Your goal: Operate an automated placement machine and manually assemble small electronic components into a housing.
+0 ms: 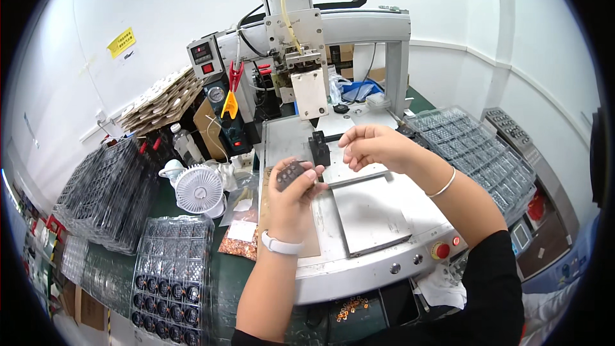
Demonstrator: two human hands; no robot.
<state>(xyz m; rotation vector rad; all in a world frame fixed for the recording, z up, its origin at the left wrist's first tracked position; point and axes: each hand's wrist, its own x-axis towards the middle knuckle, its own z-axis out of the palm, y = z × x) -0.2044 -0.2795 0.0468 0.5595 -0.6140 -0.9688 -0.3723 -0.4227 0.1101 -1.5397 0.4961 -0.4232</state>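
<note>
My left hand [296, 195] is closed around a small dark block [290, 175] with several round recesses in its face. My right hand [377, 147] hovers to the right of it, thumb and fingers curled together; whatever they pinch, if anything, is too small to make out. Between and just beyond the hands, a black fixture [318, 149] stands upright on the bed of a gantry machine [309, 93]. The machine's metal head hangs above that fixture, apart from both hands. A flat metal plate [371, 214] lies on the bed below my right hand.
Left of the machine are a clear tray [173, 243] holding round black parts, a white fan [200, 191], a bag of copper-coloured pieces [239, 243] and stacked trays [106, 195]. More trays [477, 154] lie at right. A red button [440, 250] sits on the machine's front edge.
</note>
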